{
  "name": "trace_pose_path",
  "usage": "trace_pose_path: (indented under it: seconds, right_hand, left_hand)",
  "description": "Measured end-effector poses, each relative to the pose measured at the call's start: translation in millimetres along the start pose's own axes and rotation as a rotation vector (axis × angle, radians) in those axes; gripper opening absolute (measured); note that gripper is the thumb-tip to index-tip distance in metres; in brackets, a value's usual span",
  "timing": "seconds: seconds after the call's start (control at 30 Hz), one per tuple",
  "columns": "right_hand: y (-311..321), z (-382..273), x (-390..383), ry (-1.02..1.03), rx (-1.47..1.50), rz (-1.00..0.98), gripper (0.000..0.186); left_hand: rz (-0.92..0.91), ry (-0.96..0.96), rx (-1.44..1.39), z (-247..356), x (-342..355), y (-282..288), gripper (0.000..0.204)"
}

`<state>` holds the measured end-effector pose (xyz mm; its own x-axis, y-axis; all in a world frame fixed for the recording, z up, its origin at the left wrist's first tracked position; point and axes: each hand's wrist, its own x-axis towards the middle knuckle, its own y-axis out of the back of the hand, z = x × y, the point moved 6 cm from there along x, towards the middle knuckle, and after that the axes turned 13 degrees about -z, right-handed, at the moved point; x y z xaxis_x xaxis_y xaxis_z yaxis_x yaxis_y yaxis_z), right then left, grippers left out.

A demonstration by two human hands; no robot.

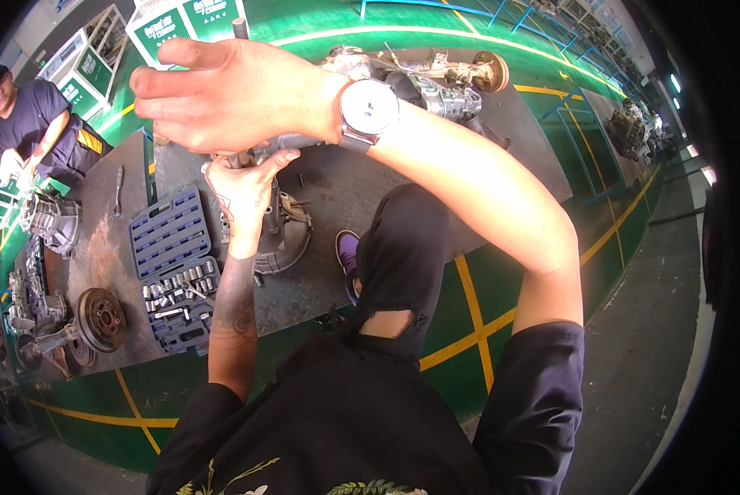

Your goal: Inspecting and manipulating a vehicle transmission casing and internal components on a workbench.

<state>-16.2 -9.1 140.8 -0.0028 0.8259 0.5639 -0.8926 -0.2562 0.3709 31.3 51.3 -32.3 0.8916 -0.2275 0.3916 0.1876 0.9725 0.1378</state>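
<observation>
My right hand point(246, 91), with a watch point(370, 107) on its wrist, is raised across the upper left. Its fingers point left, loosely bent and slightly apart; the palm is hidden. A metal bar point(239, 30) sticks up behind this hand, and I cannot see whether they touch. Below it, my left hand point(242, 188) curls at the top of a metal gearbox housing point(291, 247), thumb out to the right. The right hand covers part of the left fingers, and what they hold is unclear. Left of this hand lies an opened blue socket set case point(170, 235).
Large transmission parts point(440, 99) fill the table's far side. To the left are a handled tool point(119, 190), a gear housing point(52, 219) and a rusty brake drum point(103, 319). A co-worker point(31, 124) stands at the far left. My knee point(407, 239) is near the table edge.
</observation>
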Motion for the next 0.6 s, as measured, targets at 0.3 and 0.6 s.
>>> trace_pose_path:
  seconds: [0.3,0.6]
  right_hand:
    - [-2,-2,2,0.012,-0.028,-0.096,0.01]
    - [7,-5,6,0.005,0.011,-0.087,0.006]
  left_hand:
    - [-0.033,0.006,0.198,-10,4,2,0.026]
    - [0.043,-0.046,0.07,-15,5,3,0.026]
